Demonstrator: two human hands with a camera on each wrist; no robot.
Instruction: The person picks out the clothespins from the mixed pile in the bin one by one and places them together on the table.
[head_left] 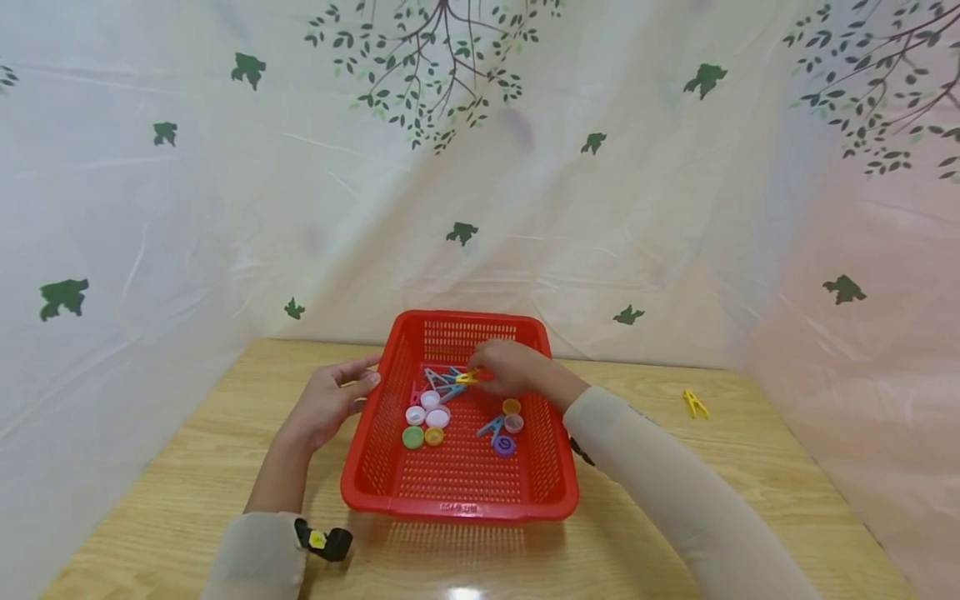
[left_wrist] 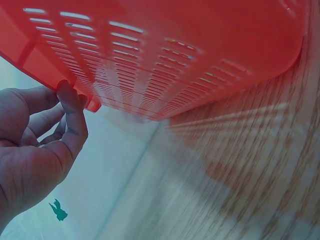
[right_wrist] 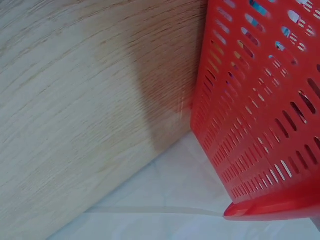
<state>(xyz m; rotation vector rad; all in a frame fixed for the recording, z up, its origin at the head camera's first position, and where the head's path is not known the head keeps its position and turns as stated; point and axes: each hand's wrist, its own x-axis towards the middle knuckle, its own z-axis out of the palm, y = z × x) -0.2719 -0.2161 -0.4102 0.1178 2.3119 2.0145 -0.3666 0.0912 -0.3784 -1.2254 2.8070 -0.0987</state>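
Note:
A red plastic basket (head_left: 459, 507) with slotted walls stands on the table. My left hand (head_left: 327, 406) holds its left rim, thumb and fingers at the edge; the left wrist view shows this hand (left_wrist: 42, 135) against the red rim. Reaching in over the right side, my right hand (head_left: 510, 367) pinches a yellow clothespin (head_left: 467, 378) above the basket floor. Under and beside it lie light blue clothespins (head_left: 453, 392) and a pink clothespin (head_left: 416, 392). The right wrist view has only the basket's outer wall (right_wrist: 260, 110), with the right hand hidden.
Left in the basket are white caps (head_left: 437, 417), a green cap (head_left: 413, 437) and an orange cap (head_left: 434, 436). On its right, a blue clothespin (head_left: 492, 427) lies by a purple cap (head_left: 504, 445). Another yellow clothespin (head_left: 695, 404) rests on the table (head_left: 720, 483). A printed curtain (head_left: 525, 208) hangs behind.

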